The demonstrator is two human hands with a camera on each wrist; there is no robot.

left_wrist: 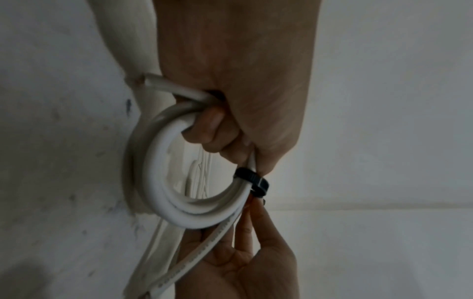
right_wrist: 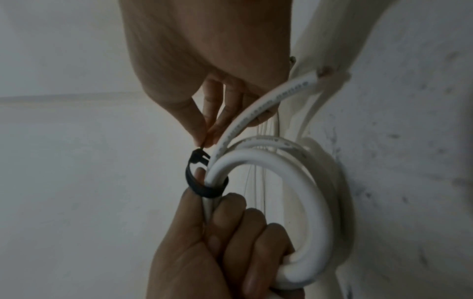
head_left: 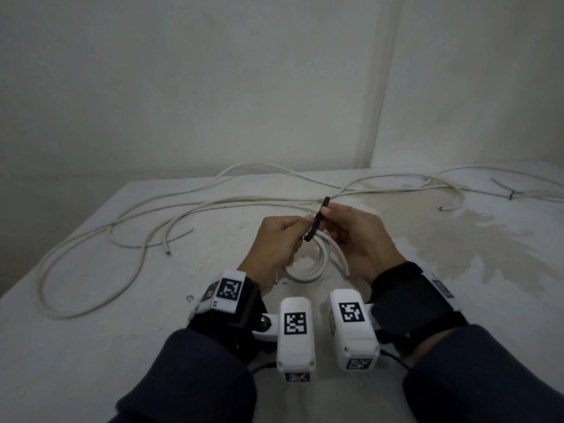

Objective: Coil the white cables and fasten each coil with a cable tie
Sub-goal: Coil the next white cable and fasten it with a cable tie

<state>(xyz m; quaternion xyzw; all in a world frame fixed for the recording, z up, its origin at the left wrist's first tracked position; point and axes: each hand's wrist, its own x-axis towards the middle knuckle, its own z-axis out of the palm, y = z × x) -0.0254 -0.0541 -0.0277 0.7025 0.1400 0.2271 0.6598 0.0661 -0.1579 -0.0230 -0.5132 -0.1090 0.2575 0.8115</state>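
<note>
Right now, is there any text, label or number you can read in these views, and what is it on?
No readable words or numbers.
White cable coil: grey print along the jacket, too blurred to read.
Wrist camera housings: black-and-white square marker patterns, not text.
Black cable tie: no print visible.

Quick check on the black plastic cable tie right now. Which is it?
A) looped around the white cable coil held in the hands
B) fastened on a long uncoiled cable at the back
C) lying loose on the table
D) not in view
A: the black plastic cable tie loops around the strands of the white cable coil, which the left hand grips while the right hand pinches the tie's tail.
</note>
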